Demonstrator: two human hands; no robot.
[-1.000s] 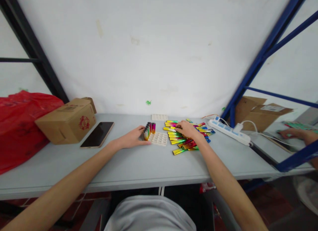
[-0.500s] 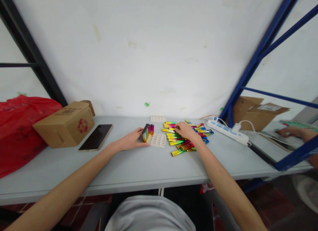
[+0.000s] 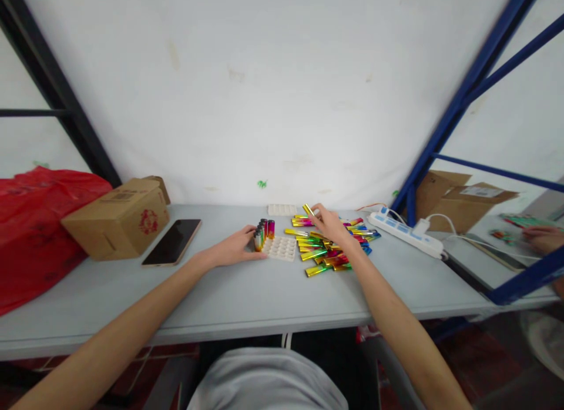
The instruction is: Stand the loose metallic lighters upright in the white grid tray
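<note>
A pale tray with rows of round hollows (image 3: 284, 249) lies on the table, with several shiny coloured lighters (image 3: 271, 229) standing upright at its left end. My left hand (image 3: 240, 244) curls round that left end, thumb at the near side and fingers at the far side. To the right of the tray is a loose pile of shiny lighters (image 3: 319, 270), gold shading into green, red and blue. Above the pile's far left part, my right hand (image 3: 330, 225) pinches a gold lighter (image 3: 309, 211), tilted up; the fingers hide its other end.
Behind the tray lies a second pale tray (image 3: 282, 209). A phone (image 3: 173, 242), a cardboard box (image 3: 118, 222) and a red bag (image 3: 39, 234) are on the left. A power strip (image 3: 408, 234) with cables lies right, beside a blue frame (image 3: 445, 122); another person's hand (image 3: 544, 238) is beyond it.
My right hand has lifted a gold lighter off the pile, tilting it upward. My left hand stays at the tray. The other person's hand has moved right.
</note>
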